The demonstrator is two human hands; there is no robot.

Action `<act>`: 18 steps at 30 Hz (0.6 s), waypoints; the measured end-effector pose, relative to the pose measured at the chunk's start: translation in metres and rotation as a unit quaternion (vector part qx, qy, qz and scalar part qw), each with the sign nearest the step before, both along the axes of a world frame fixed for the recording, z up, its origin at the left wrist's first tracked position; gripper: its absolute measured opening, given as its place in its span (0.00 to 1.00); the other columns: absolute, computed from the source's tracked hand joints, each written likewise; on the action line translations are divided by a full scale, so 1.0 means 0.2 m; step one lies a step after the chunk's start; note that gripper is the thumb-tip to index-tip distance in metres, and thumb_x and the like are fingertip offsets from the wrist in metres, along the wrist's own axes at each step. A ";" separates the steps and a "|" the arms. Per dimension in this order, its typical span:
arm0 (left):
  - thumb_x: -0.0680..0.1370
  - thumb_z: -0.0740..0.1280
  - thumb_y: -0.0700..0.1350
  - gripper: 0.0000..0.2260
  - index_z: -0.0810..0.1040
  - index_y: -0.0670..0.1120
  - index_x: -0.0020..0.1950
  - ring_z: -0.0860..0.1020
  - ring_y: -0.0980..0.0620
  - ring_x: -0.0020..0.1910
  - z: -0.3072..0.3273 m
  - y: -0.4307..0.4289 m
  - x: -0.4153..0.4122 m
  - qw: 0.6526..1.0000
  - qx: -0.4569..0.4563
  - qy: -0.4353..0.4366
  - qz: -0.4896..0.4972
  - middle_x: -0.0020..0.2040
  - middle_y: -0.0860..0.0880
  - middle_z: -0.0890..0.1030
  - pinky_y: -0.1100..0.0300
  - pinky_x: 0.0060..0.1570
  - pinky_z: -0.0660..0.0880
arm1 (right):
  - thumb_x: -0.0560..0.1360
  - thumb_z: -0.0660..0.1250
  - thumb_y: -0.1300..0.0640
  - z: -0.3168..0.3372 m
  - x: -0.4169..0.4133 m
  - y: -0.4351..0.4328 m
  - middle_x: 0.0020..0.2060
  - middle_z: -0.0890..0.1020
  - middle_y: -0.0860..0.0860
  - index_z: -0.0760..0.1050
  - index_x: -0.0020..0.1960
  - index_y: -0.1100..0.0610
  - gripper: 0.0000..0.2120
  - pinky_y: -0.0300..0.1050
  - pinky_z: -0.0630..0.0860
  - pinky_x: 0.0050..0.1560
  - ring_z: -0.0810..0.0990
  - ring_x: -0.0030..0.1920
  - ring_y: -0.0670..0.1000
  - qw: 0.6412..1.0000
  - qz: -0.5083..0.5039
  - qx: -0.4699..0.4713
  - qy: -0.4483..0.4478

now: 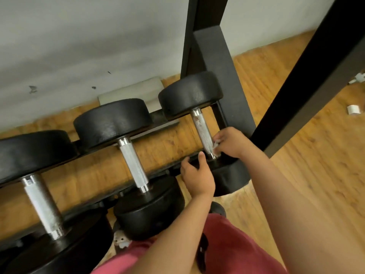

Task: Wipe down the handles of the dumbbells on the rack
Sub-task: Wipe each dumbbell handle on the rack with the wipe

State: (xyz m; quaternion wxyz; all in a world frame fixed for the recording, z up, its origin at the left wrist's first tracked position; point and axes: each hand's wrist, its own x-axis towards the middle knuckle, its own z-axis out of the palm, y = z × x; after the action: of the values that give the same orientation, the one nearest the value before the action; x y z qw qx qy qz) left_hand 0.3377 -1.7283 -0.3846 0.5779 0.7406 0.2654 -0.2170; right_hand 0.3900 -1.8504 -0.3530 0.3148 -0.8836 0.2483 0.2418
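Pinching white wipe, right hand fingers curled, against rightmost dumbbell handle. Left hand just below, on rack rail; grasp unclear.

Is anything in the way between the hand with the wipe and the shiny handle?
Nothing visible. The right hand presses the wipe against the near end of the rightmost handle. The left hand sits beside it, not between.
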 end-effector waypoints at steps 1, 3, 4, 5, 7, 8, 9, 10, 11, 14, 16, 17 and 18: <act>0.81 0.61 0.54 0.23 0.68 0.44 0.72 0.73 0.45 0.67 -0.02 -0.02 0.00 1.000 -0.001 -0.009 0.024 0.71 0.44 0.71 0.55 0.59 0.72 | 0.67 0.75 0.65 -0.01 0.01 0.00 0.41 0.78 0.52 0.76 0.41 0.55 0.10 0.39 0.71 0.42 0.77 0.47 0.52 1.000 -0.003 -0.002 0.007; 0.81 0.62 0.52 0.21 0.68 0.45 0.71 0.74 0.45 0.65 -0.04 -0.04 0.00 0.999 -0.004 -0.017 0.051 0.69 0.44 0.73 0.56 0.56 0.73 | 0.69 0.74 0.64 -0.01 0.01 -0.01 0.49 0.79 0.54 0.77 0.48 0.53 0.12 0.41 0.73 0.48 0.79 0.52 0.53 1.000 0.001 -0.018 0.019; 0.81 0.62 0.52 0.20 0.68 0.46 0.71 0.74 0.44 0.64 -0.05 -0.04 -0.01 0.998 -0.007 -0.020 0.057 0.69 0.44 0.73 0.55 0.56 0.74 | 0.69 0.74 0.64 0.00 0.00 0.00 0.51 0.80 0.54 0.76 0.48 0.52 0.12 0.42 0.75 0.49 0.79 0.53 0.54 0.999 0.008 -0.032 0.021; 0.81 0.62 0.51 0.19 0.68 0.46 0.70 0.74 0.44 0.64 -0.07 -0.03 -0.01 0.998 -0.010 -0.027 0.063 0.68 0.44 0.73 0.54 0.56 0.73 | 0.69 0.74 0.64 0.00 -0.01 0.01 0.51 0.80 0.54 0.75 0.46 0.51 0.12 0.43 0.76 0.50 0.79 0.53 0.54 0.999 0.010 -0.045 0.019; 0.81 0.62 0.49 0.17 0.69 0.47 0.70 0.74 0.43 0.63 -0.07 -0.04 -0.02 0.996 -0.012 -0.038 0.083 0.67 0.44 0.74 0.55 0.56 0.71 | 0.68 0.75 0.64 0.00 -0.03 0.02 0.49 0.80 0.55 0.75 0.44 0.51 0.12 0.44 0.77 0.50 0.80 0.51 0.55 0.998 0.002 -0.057 0.013; 0.81 0.62 0.48 0.17 0.69 0.48 0.70 0.74 0.43 0.62 -0.07 -0.04 -0.02 0.995 -0.013 -0.039 0.094 0.67 0.44 0.75 0.56 0.54 0.71 | 0.68 0.75 0.64 0.00 -0.03 0.02 0.47 0.80 0.54 0.75 0.44 0.52 0.12 0.45 0.78 0.49 0.80 0.50 0.55 0.999 -0.009 -0.053 0.005; 0.81 0.61 0.48 0.17 0.69 0.48 0.69 0.75 0.43 0.61 -0.07 -0.04 -0.02 0.994 -0.016 -0.040 0.102 0.65 0.44 0.75 0.56 0.53 0.70 | 0.68 0.74 0.65 0.00 -0.04 0.02 0.46 0.79 0.53 0.76 0.44 0.53 0.11 0.45 0.77 0.47 0.80 0.48 0.54 0.999 -0.028 -0.042 -0.010; 0.81 0.62 0.48 0.16 0.69 0.49 0.69 0.75 0.43 0.61 -0.07 -0.04 -0.02 0.993 -0.016 -0.039 0.107 0.65 0.44 0.76 0.56 0.52 0.71 | 0.69 0.73 0.67 0.00 -0.04 0.02 0.44 0.79 0.52 0.76 0.45 0.54 0.11 0.44 0.76 0.45 0.79 0.46 0.53 0.998 -0.048 -0.024 -0.032; 0.81 0.62 0.48 0.16 0.69 0.49 0.69 0.75 0.43 0.61 -0.08 -0.04 -0.02 0.993 -0.014 -0.037 0.110 0.64 0.44 0.76 0.56 0.53 0.71 | 0.70 0.71 0.68 0.00 -0.05 0.02 0.41 0.78 0.51 0.76 0.45 0.55 0.10 0.43 0.75 0.42 0.78 0.44 0.52 0.997 -0.062 -0.008 -0.052; 0.81 0.62 0.48 0.15 0.70 0.50 0.67 0.75 0.44 0.61 -0.08 -0.04 -0.02 0.993 -0.012 -0.038 0.112 0.65 0.45 0.76 0.54 0.55 0.72 | 0.71 0.65 0.71 0.01 -0.05 0.02 0.39 0.76 0.50 0.73 0.42 0.54 0.12 0.39 0.71 0.35 0.76 0.41 0.51 0.995 -0.047 0.010 -0.083; 0.81 0.62 0.48 0.14 0.71 0.50 0.67 0.74 0.45 0.62 -0.09 -0.04 -0.02 0.993 -0.013 -0.043 0.109 0.66 0.46 0.75 0.55 0.54 0.71 | 0.71 0.65 0.71 0.01 -0.04 0.01 0.41 0.77 0.52 0.72 0.41 0.53 0.13 0.38 0.71 0.35 0.77 0.43 0.52 0.997 -0.024 0.017 -0.072; 0.81 0.62 0.47 0.14 0.71 0.49 0.66 0.74 0.45 0.62 -0.09 -0.04 -0.02 0.993 -0.016 -0.047 0.110 0.66 0.46 0.75 0.57 0.53 0.70 | 0.71 0.67 0.69 0.01 -0.03 0.00 0.42 0.77 0.52 0.72 0.40 0.52 0.13 0.40 0.72 0.36 0.77 0.44 0.52 0.998 -0.008 0.015 -0.054; 0.81 0.62 0.47 0.13 0.72 0.49 0.65 0.74 0.45 0.62 -0.08 -0.05 -0.02 0.992 -0.017 -0.051 0.112 0.65 0.45 0.75 0.58 0.52 0.69 | 0.71 0.69 0.68 0.02 -0.03 -0.01 0.43 0.77 0.52 0.71 0.38 0.51 0.13 0.40 0.72 0.37 0.77 0.45 0.52 0.999 0.016 0.006 -0.029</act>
State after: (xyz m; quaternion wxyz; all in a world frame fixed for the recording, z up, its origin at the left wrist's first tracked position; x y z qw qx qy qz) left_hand 0.3336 -1.7377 -0.4013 0.6235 0.7067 0.3130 -0.1176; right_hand 0.3844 -1.8519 -0.3487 0.3230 -0.8922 0.2238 0.2227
